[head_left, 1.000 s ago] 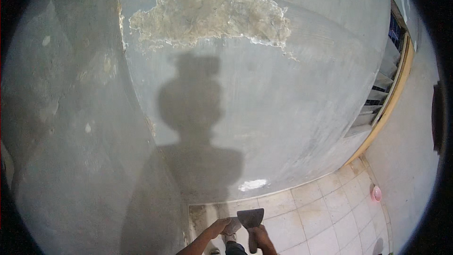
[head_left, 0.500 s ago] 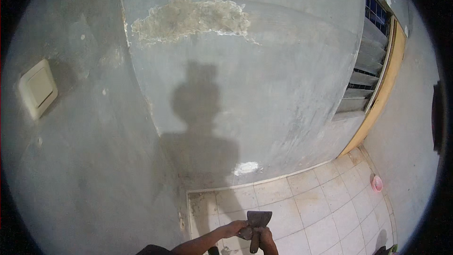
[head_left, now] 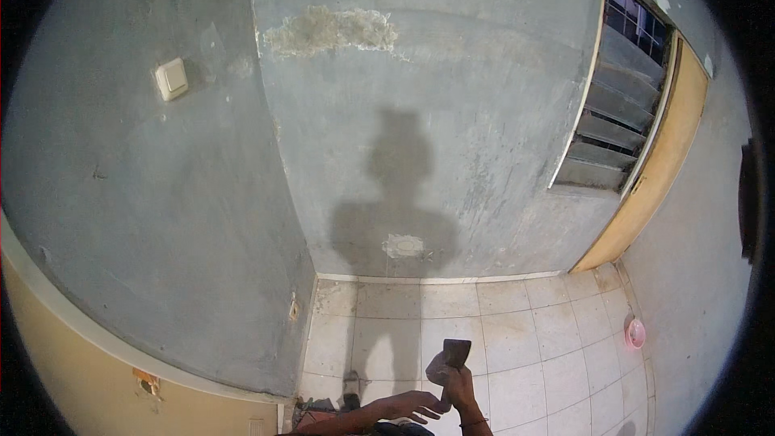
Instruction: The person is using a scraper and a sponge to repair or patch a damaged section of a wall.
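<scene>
My right hand [head_left: 462, 390] grips a putty knife [head_left: 457, 350] with a wide dark blade pointing up and away from me. A second dark, rounded flat piece [head_left: 437, 369] sits against it in the same grip; its kind is unclear. Just left of it, my left hand [head_left: 413, 406] has its fingers spread, the tips close to the lower end of the handle. Whether they touch it I cannot tell. The far grey wall [head_left: 500, 113] carries a peeled plaster patch [head_left: 331, 31] high up and a pale patch [head_left: 402, 245] low down.
White floor tiles [head_left: 517, 371] lie below my hands. A dark object [head_left: 351, 387] and a reddish item [head_left: 315, 417] are at the lower left. A pink basket [head_left: 635, 333] stands by the right wall. Around are a light switch [head_left: 171, 79], a louvred window [head_left: 613, 105] and wooden doors [head_left: 674, 137].
My left hand has let go of the dark rounded piece and drawn back to the left, fingers opening. My right hand now holds both pieces. The view has shifted back from the wall.
</scene>
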`<state>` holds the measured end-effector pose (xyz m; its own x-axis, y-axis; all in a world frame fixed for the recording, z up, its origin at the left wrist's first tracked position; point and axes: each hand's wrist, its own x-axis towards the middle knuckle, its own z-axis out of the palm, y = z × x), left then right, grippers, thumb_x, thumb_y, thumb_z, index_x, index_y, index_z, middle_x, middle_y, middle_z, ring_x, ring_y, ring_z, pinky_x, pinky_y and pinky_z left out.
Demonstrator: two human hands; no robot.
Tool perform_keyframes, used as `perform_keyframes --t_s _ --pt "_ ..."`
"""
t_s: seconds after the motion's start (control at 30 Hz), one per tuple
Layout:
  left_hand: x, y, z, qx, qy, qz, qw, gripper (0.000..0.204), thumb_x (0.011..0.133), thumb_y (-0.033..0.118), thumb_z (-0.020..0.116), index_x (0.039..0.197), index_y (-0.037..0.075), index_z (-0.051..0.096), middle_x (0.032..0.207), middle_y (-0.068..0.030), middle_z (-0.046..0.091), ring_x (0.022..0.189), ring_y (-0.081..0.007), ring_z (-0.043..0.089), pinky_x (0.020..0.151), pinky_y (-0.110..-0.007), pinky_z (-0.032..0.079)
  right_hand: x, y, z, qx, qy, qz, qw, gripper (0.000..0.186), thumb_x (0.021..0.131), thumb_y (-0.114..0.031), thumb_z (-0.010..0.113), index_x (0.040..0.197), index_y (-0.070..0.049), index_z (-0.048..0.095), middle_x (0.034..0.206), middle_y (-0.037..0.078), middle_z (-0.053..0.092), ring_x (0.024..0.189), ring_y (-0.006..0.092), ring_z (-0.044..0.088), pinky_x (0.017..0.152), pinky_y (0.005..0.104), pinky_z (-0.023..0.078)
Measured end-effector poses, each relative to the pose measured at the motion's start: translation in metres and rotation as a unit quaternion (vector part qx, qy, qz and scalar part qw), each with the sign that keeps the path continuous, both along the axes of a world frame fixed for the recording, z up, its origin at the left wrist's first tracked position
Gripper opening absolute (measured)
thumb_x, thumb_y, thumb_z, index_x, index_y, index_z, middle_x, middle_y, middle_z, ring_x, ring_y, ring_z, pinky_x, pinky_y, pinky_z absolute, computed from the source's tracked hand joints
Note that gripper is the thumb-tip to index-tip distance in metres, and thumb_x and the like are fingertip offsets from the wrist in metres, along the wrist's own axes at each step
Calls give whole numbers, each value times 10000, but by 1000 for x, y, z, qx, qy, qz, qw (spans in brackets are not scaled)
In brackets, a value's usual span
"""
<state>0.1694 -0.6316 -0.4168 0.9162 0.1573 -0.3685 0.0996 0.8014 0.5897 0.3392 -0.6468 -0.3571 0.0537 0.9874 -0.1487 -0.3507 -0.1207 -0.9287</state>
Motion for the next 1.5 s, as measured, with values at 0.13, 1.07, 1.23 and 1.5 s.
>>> perform_keyframes --t_s 0.13,1.07,1.23,1.5 --pt "17 -22 63 133 113 14 984 437 864 246 631 1220 35 489 1183 -76 562 1060 -200 576 881 -353 512 -5 -21 -17 -15 -97 -12 995 274 863 -152 517 1096 -9 499 962 60 566 845 182 549 781 318 469" --pt "32 -11 92 172 243 184 937 292 850 190 599 1101 69 511 606 18 403 470 -93 393 353 -241 260 194 -146 -22 42 4 -406 913 271 740 -196 676 935 -21 605 761 55 615 622 140 570 479 245 434" --pt "24 12 70 150 234 204 939 696 840 114 585 1405 96 178 671 -34 486 499 -127 444 410 -274 367 198 -129 -26 -3 8 -422 907 291 906 -362 532 919 -78 595 734 24 593 601 123 545 474 252 403" --pt "-32 63 102 223 232 283 904 761 887 59 510 1439 186 1 1091 -172 603 622 -178 589 502 -311 503 151 -8 -38 -17 88 -363 927 328 945 -402 472 1006 -95 568 796 24 585 629 135 523 516 266 415"
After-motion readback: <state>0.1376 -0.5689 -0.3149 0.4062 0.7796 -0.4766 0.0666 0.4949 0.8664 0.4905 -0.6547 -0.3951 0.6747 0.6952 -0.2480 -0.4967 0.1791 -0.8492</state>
